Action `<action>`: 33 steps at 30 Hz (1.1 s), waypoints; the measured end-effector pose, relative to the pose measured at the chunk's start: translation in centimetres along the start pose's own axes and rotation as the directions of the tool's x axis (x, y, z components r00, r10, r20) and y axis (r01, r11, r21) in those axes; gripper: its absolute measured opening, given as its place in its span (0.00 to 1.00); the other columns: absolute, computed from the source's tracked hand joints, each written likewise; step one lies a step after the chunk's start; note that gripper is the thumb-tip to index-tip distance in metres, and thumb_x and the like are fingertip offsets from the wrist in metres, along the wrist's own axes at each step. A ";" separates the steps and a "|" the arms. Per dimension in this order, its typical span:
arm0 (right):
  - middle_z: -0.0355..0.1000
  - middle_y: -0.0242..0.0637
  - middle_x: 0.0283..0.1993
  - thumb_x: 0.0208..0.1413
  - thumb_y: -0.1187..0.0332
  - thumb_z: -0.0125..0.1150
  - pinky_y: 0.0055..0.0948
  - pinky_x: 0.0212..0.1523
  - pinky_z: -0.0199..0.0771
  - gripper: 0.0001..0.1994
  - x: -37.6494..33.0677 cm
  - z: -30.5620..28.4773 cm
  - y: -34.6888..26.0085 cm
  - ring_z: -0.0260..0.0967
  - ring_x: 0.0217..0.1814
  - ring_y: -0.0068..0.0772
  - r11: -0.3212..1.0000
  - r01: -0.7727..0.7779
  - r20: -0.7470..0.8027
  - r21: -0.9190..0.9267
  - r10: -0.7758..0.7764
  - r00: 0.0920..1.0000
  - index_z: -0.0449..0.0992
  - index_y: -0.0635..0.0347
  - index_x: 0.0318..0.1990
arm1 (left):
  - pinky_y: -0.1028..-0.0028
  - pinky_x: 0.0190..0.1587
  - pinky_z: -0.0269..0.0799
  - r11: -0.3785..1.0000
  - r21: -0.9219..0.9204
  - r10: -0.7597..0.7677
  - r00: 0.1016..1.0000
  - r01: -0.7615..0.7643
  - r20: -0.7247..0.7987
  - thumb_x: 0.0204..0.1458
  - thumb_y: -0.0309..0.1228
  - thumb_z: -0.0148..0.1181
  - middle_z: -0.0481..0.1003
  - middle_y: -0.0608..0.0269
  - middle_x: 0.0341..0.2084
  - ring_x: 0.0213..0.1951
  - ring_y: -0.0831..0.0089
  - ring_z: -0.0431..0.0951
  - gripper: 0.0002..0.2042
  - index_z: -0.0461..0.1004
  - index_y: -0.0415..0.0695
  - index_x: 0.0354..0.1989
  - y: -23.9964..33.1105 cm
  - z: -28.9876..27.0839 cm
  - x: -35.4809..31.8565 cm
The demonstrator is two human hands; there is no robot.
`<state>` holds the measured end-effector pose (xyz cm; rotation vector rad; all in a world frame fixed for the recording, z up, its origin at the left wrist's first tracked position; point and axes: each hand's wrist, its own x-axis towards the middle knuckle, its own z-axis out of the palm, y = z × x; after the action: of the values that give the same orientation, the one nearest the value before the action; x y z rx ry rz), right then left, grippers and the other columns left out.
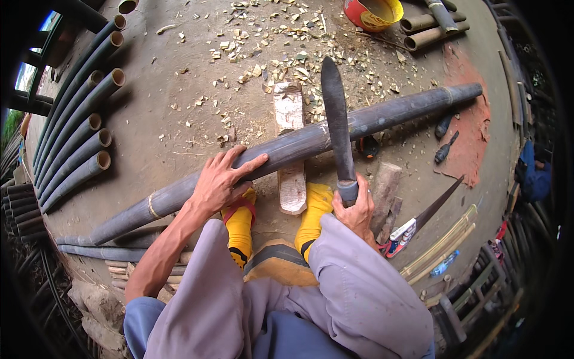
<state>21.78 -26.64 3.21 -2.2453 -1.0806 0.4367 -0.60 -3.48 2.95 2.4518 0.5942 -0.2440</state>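
While gripped: one machete (pixel 336 119) (one pole (pixel 287 149)).

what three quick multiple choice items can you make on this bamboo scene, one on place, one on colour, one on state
1. The long bamboo pole rests across:
A a wooden block
B a red bucket
C a saw

2. The socks are:
A blue
B yellow
C white

3. The right hand is:
A empty
B flat on the ground
C gripping a big knife

A: the pole crosses the wooden block.
B: both feet show yellow.
C: its fingers wrap the handle of the big knife; the left hand holds the pole.
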 end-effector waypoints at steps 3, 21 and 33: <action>0.68 0.49 0.42 0.39 0.75 0.68 0.45 0.40 0.73 0.32 0.3 -1.0 0.2 0.70 0.41 0.54 0.987 0.093 0.076 -0.129 -0.083 0.994 0.65 0.64 0.56 | 0.56 0.59 0.62 1.000 -0.007 -0.022 1.000 0.022 0.010 0.47 0.34 0.65 0.62 0.52 0.61 0.57 0.52 0.66 0.34 0.62 0.73 0.65 0.2 0.0 -0.1; 0.71 0.56 0.30 0.56 0.57 0.60 0.48 0.32 0.77 0.28 0.5 1.2 -0.8 0.75 0.32 0.58 0.993 -0.074 0.360 0.097 0.034 0.933 0.59 0.66 0.57 | 0.60 0.45 0.73 0.921 -0.047 -0.376 0.915 0.387 0.147 0.27 0.35 0.71 0.76 0.52 0.35 0.41 0.52 0.77 0.32 0.69 0.43 0.47 -2.3 -1.5 -3.6; 0.73 0.58 0.26 0.58 0.48 0.58 0.49 0.29 0.73 0.25 0.9 0.3 1.2 0.76 0.30 0.58 0.991 -0.119 0.375 0.067 0.085 0.923 0.65 0.66 0.42 | 0.58 0.42 0.74 0.925 0.007 -0.379 0.923 0.379 0.069 0.26 0.36 0.72 0.76 0.52 0.34 0.39 0.52 0.78 0.33 0.70 0.46 0.49 -1.5 0.3 -4.8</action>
<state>22.89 -26.36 2.16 -2.1976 -1.1036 0.9677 -5.50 -4.28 3.44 2.2932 1.0363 -0.4791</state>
